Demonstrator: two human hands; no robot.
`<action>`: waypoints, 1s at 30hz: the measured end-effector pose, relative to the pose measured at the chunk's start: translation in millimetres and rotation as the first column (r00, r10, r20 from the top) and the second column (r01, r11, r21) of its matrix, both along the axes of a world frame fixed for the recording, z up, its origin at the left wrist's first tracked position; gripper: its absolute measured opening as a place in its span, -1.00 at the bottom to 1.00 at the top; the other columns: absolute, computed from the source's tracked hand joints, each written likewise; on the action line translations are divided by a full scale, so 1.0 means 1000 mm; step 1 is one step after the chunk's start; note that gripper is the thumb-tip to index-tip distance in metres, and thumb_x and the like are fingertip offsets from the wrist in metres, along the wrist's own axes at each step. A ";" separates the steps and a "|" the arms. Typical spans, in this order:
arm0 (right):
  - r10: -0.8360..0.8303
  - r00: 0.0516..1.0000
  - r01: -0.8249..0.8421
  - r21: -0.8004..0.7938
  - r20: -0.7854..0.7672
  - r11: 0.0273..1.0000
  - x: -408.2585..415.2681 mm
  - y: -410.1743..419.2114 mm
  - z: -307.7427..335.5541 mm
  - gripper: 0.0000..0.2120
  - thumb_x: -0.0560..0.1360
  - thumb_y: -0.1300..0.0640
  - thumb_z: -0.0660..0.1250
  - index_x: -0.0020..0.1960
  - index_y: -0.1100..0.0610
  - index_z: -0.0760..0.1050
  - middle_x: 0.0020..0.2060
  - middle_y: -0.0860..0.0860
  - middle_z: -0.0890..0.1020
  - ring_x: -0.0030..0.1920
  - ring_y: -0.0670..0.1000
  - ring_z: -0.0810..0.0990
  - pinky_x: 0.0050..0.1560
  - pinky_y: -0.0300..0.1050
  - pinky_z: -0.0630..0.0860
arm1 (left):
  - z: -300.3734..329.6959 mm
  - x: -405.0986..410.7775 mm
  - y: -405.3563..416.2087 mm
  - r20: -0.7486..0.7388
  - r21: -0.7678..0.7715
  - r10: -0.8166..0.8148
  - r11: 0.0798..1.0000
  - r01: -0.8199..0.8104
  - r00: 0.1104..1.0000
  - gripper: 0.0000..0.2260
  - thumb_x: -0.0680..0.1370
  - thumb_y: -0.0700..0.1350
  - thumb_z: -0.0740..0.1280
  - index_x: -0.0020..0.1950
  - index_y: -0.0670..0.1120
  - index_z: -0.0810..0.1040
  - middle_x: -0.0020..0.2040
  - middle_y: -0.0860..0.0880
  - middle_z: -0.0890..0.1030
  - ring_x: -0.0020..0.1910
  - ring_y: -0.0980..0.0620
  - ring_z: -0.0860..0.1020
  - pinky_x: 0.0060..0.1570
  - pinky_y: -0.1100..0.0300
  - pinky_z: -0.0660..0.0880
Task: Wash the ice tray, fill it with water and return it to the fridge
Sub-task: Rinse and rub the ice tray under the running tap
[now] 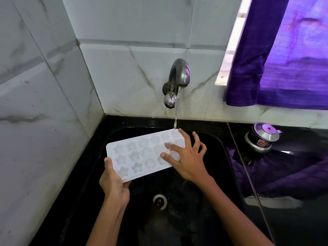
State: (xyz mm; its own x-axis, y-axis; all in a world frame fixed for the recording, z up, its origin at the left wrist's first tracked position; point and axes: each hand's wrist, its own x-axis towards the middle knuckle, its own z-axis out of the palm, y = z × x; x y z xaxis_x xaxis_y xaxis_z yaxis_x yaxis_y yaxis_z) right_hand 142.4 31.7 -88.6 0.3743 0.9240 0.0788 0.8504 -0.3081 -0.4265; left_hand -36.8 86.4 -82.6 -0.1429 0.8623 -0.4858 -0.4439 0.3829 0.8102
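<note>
The white tray [140, 154] is held over the black sink [220, 144], cavities up, tilted so that its far right corner sits under the tap [178, 77]. Water [176, 110] is running, a thin stream dropping straight onto that far corner. The near left end of the tray is gripped by the left hand [113, 181], thumb laid on the top rim, fingers curled underneath out of sight. The right hand [188, 157] is spread wide over the right end, fingers splayed and slightly bent, nothing clasped in it; the thumb and first finger are touching the cavities, while the other fingers are lifted past the tray's edge. Star and flower shapes can be made out in the cavities, three rows of them. How much water is in them cannot be told. The drain [159, 201] is seen below the tray, between the two forearms. A small steel pot [262, 137] with a lid is standing on the glossy black counter [292, 219], well apart from the tray, to the right of the sink. A purple curtain [284, 59] is hanging above it at the window, and marbled grey tiles [44, 103] are seen on the walls.
</note>
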 end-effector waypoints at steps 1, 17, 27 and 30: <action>0.041 0.999 -0.040 -0.035 0.028 0.999 0.001 -0.001 -0.002 -0.33 0.34 -0.53 -0.07 0.31 -0.27 0.38 0.52 -0.13 -0.11 0.47 0.08 -0.33 0.39 0.24 -0.27 | 0.000 -0.001 0.001 -0.004 0.003 0.001 1.000 -0.001 1.000 -0.75 0.60 0.09 0.21 -0.08 -0.04 0.55 -0.12 -0.04 0.63 -0.19 -0.02 0.61 -0.49 0.21 0.56; -0.006 0.971 0.016 -0.041 0.239 0.999 0.000 0.005 0.008 -0.51 0.32 -0.47 0.20 0.07 -0.22 0.58 0.53 -0.12 -0.02 0.46 0.12 -0.35 0.29 0.20 -0.44 | -0.016 -0.001 0.000 -0.002 -0.031 0.011 0.999 -0.011 1.000 -0.73 0.60 0.10 0.21 -0.05 -0.06 0.56 -0.13 -0.04 0.65 -0.20 -0.02 0.63 -0.33 0.12 0.58; 0.025 0.970 0.004 -0.119 0.240 0.993 -0.007 0.004 0.001 -0.49 0.33 -0.47 0.18 0.12 -0.23 0.57 0.54 -0.10 -0.08 0.45 0.15 -0.42 0.25 0.27 -0.50 | -0.014 -0.006 -0.008 -0.022 -0.010 0.033 0.999 -0.033 0.999 -0.73 0.61 0.09 0.20 -0.06 -0.06 0.57 -0.11 -0.04 0.65 -0.19 -0.01 0.63 -0.46 0.21 0.58; -0.035 0.987 0.049 -0.092 0.155 0.995 -0.004 0.005 0.007 -0.51 0.23 -0.47 0.30 0.03 -0.23 0.61 0.54 -0.13 -0.07 0.47 0.15 -0.40 0.32 0.33 -0.40 | -0.015 -0.007 -0.010 -0.011 -0.019 0.028 0.999 -0.028 1.000 -0.73 0.61 0.09 0.20 -0.06 -0.07 0.56 -0.11 -0.06 0.65 -0.19 -0.03 0.63 -0.48 0.20 0.58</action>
State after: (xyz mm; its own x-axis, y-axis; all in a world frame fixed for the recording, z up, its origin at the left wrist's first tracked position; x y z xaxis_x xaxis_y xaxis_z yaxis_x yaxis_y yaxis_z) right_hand 138.4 37.2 -81.4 0.4032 0.9137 0.0504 0.8889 -0.3779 -0.2590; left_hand -43.4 76.0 -98.0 -0.1721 0.8487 -0.5002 -0.4456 0.3858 0.8078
